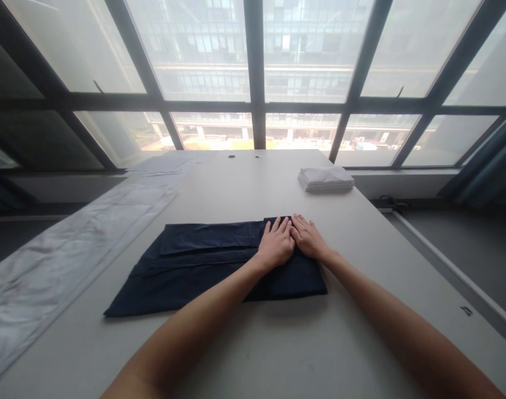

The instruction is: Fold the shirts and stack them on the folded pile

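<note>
A dark navy piece of folded cloth lies across the middle of the white table, its wide end to the left. At its right end a section is folded over on top. My left hand rests flat on this folded part, fingers spread and pointing away from me. Beside it, my right hand also lies flat on the cloth near its far right edge, and the fingertips of both hands nearly meet. Neither hand grips anything. What kind of garment or textile it is, I cannot tell.
A stack of folded white cloth sits at the table's far right edge. White, wrinkled sheeting runs along the left side of the table. Large windows stand behind, with a dark curtain at right.
</note>
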`<action>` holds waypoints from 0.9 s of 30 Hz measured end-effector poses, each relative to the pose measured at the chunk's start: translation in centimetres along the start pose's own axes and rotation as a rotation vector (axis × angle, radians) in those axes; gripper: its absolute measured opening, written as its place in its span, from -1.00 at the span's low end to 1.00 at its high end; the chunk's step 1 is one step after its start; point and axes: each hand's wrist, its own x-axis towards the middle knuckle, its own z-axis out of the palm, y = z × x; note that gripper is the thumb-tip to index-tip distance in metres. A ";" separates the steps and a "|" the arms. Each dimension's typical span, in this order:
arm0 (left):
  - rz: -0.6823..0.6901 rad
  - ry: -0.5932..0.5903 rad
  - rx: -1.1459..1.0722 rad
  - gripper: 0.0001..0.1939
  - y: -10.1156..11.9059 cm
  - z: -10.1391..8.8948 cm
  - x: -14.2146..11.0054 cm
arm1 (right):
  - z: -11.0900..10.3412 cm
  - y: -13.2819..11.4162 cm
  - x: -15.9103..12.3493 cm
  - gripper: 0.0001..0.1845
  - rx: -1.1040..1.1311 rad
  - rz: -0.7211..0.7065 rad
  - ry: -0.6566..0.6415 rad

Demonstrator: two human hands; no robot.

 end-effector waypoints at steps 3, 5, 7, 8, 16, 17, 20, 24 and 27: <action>0.001 -0.013 0.006 -0.41 0.1 -0.1 0.0 | 0.1 -0.1 -0.2 -0.36 -0.046 -0.003 0.007; -0.006 -0.027 0.008 -0.41 0.1 -0.2 0.1 | 0.0 -0.4 -0.6 -0.36 -0.049 0.007 0.012; -0.011 -0.038 0.011 -0.42 0.0 -0.3 0.1 | -0.2 -0.9 -1.5 -0.36 -0.029 0.026 0.007; -0.005 -0.045 0.014 -0.42 0.0 -0.4 0.1 | -0.3 -1.1 -2.2 -0.36 -0.013 0.034 -0.001; 0.034 -0.109 0.054 -0.42 -0.6 -0.9 0.5 | 0.3 -3.2 -8.2 -0.33 -0.053 -0.017 0.035; 0.033 -0.107 0.056 -0.43 -0.6 -1.1 0.6 | 0.3 -3.4 -8.4 -0.33 -0.072 -0.014 0.043; 0.028 -0.054 0.072 -0.46 -0.8 -1.6 0.6 | 0.1 -3.8 -8.4 -0.34 -0.106 -0.009 0.046; 0.033 -0.019 0.109 -0.46 -1.0 -1.7 0.4 | -0.2 -4.6 -9.1 -0.35 -0.165 0.019 0.090; 0.033 -0.094 0.120 -0.44 -1.3 -1.3 0.4 | 0.1 -5.4 -10.7 -0.30 -0.194 -0.079 0.074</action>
